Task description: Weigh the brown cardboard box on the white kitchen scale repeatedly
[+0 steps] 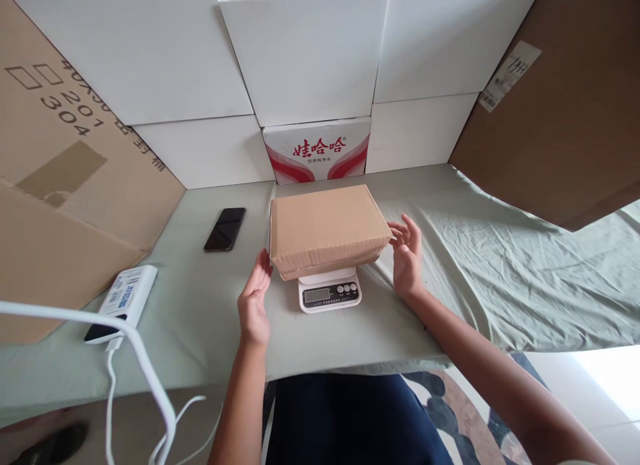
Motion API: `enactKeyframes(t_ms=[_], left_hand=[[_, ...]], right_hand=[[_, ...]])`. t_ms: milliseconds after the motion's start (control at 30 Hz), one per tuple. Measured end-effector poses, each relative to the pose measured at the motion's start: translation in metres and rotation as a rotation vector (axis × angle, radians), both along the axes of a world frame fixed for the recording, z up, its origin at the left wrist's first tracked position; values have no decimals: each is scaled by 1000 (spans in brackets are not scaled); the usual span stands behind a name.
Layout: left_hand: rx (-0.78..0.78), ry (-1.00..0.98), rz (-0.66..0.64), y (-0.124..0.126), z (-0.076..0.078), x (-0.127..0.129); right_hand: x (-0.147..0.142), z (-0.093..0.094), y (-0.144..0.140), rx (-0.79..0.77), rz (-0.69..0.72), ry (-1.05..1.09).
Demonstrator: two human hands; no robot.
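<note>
A closed brown cardboard box (327,225) sits on a small white kitchen scale (330,305), overhanging its platform. The scale's display and buttons show below the box's front edge; I can read no number on the display. At the box's left front corner is my left hand (255,305), fingers stretched out along its side. My right hand (407,255) is at the right end, palm turned inward and fingers spread, some fingertips partly hidden behind the box's corner. Whether either hand presses on the cardboard is hard to tell.
A black phone (225,229) lies to the left on the green cloth (200,345). Nearer the left edge is a white power bank (127,298) with a white cable (110,378). Large cartons (565,118) flank both sides; white boxes (305,58) form the back.
</note>
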State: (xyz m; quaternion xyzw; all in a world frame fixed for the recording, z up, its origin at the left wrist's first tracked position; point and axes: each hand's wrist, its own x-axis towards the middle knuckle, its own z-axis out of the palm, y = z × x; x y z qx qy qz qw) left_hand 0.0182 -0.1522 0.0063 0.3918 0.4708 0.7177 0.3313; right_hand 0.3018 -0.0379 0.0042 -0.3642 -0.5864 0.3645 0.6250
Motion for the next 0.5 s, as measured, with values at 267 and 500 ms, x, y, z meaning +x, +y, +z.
enactKeyframes(t_ms=[267, 500], left_hand=[[-143, -12, -50, 3, -5, 3], [-3, -21, 12, 2, 1, -3]], right_hand=[[-8, 0, -17, 14, 160, -91], [-1, 4, -5, 11, -41, -68]])
